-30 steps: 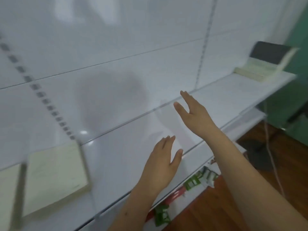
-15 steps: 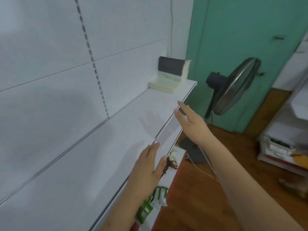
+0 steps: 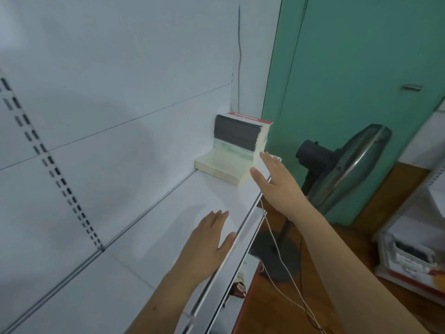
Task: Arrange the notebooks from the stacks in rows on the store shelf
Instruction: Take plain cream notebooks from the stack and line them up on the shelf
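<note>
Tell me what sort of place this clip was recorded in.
Probably a small shop or its stockroom: a white retail shelf with a slotted back panel, notebook stacks at its far end, and a standing fan on the wooden floor.

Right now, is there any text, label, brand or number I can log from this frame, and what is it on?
No text can be read here.
Red band on top of the tall notebook stack: white lettering, too blurred to read.
Low pale stack beside it: green print on the cover, too faint to read.
Packets on the lower shelf: too small to read.
Box on the floor at the right: any marks are blurred.
</note>
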A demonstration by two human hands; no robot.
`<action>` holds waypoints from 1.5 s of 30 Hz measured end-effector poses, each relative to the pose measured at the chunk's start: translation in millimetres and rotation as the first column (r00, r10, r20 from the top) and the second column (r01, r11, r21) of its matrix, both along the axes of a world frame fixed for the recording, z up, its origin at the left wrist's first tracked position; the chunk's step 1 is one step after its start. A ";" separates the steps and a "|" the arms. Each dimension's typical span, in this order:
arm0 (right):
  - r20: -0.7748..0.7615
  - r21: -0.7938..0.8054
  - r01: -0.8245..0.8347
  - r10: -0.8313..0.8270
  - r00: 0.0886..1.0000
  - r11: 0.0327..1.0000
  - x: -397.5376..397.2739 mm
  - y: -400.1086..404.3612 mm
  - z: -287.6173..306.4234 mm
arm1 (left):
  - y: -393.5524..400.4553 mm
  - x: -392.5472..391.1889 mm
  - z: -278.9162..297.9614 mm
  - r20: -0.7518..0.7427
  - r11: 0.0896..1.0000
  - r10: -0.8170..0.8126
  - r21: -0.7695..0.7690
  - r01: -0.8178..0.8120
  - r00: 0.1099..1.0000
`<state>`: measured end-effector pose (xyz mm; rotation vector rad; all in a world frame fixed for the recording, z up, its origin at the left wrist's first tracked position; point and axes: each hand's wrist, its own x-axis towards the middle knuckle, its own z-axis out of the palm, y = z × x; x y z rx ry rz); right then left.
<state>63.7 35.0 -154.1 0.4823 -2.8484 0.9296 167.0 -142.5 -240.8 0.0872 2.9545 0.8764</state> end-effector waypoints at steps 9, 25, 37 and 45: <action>0.032 0.100 -0.184 0.182 0.983 0.978 -165.1 -19.3 -80.8 | -0.2 -102.2 -34.5 0.008 0.988 0.148 0.049 -0.149 0.989; 0.036 -0.091 -0.532 0.537 0.843 0.842 -158.2 -27.6 -130.2 | 28.1 -229.4 -40.5 0.499 -0.215 0.609 0.852 -0.477 0.616; 0.028 0.287 -0.467 0.480 0.877 0.836 -256.1 -36.9 -175.3 | 9.3 -168.2 -31.1 0.528 -0.340 0.658 0.845 -0.413 0.538; -0.115 -0.309 -0.456 0.444 0.889 0.834 -206.2 -14.6 -143.5 | 33.3 -176.8 -19.0 0.471 -0.279 0.632 0.879 -0.386 0.615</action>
